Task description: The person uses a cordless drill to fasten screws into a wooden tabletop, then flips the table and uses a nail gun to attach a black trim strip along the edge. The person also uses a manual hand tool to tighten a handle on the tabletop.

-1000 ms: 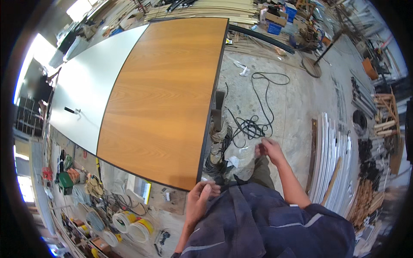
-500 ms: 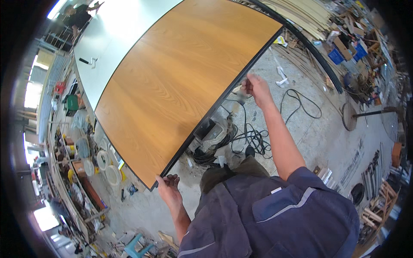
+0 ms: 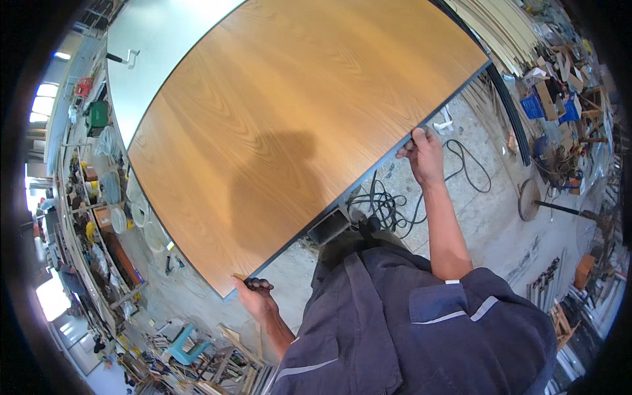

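Note:
A large wood-grain panel (image 3: pixel 309 118) with a dark edge fills the middle of the view, and a shadow falls across it. My left hand (image 3: pixel 255 296) grips the near left corner, thumb on top and fingers curled beneath the edge. Farther right along the same edge, my right hand (image 3: pixel 424 153) holds the panel in the same way, fingers bent under it. Beyond the panel's left side lies a white surface (image 3: pixel 148 49) with a black-handled metal crank (image 3: pixel 125 58) on it.
Black cable (image 3: pixel 385 204) lies coiled on the concrete floor under the near edge. At left stand cluttered shelves and white buckets (image 3: pixel 155 236). A teal stool (image 3: pixel 186 344) is at lower left. Blue crates (image 3: pixel 532 106), scrap and a round-based stand (image 3: pixel 528 200) are at right.
My right hand has closed on the panel's edge, where it was blurred and near it before. The panel sits nearer and larger in view. The person at the far left is out of view.

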A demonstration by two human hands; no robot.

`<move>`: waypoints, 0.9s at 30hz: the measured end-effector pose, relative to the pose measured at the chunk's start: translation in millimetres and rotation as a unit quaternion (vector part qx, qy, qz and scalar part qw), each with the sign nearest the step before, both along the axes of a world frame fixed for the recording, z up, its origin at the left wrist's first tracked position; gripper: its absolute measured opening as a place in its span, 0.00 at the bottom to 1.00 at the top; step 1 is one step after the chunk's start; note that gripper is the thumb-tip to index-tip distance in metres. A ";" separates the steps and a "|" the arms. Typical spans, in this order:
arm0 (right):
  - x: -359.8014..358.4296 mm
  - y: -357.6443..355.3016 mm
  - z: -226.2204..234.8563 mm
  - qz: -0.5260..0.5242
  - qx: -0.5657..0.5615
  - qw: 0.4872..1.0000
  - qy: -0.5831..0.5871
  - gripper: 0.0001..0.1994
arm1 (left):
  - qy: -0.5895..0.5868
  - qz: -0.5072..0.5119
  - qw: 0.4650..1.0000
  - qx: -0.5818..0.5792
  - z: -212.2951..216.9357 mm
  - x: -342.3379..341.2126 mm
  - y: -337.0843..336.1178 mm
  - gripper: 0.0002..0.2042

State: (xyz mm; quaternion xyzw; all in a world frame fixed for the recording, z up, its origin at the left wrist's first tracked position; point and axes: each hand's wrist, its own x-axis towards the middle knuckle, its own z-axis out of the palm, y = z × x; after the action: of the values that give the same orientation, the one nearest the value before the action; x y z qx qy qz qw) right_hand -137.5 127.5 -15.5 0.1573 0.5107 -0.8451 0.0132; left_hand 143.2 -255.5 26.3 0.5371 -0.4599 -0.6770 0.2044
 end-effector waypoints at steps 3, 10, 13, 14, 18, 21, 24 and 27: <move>1.4 1.0 1.8 0.005 0.012 1.000 0.011 0.12 | -0.030 0.028 0.999 0.001 0.4 -2.6 1.0 0.24; -8.5 -1.3 6.4 -0.006 0.012 1.000 -0.017 0.16 | -0.062 0.035 0.997 -0.014 9.1 -14.2 1.7 0.25; -15.7 -3.8 18.9 0.008 0.015 0.998 -0.055 0.18 | -0.057 0.031 0.998 -0.017 5.9 -11.1 -3.5 0.25; -16.8 -4.1 22.7 0.013 0.019 0.997 -0.068 0.18 | -0.059 0.027 0.998 -0.016 3.1 -10.6 -6.6 0.26; -30.6 -8.0 37.2 0.047 0.158 0.980 -0.109 0.19 | -0.090 0.056 0.994 -0.019 0.7 -8.8 -2.5 0.25; -31.2 -7.6 39.8 0.025 0.201 0.970 -0.135 0.20 | -0.114 0.082 0.990 -0.027 1.3 -14.8 2.4 0.24; -40.6 -14.2 44.3 0.027 0.214 0.967 -0.133 0.20 | -0.142 0.083 0.985 -0.052 2.8 -30.6 -0.1 0.23; -68.6 -33.5 39.3 0.030 0.181 0.977 -0.112 0.20 | -0.107 0.060 0.992 -0.035 5.2 -51.8 -17.2 0.24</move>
State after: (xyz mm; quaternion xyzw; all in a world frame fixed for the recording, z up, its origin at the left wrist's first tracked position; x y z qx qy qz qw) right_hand -206.1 93.9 23.8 0.2356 0.6550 -0.7148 0.0674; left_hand 91.4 -272.6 31.5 0.6252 -0.4695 -0.5860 0.2129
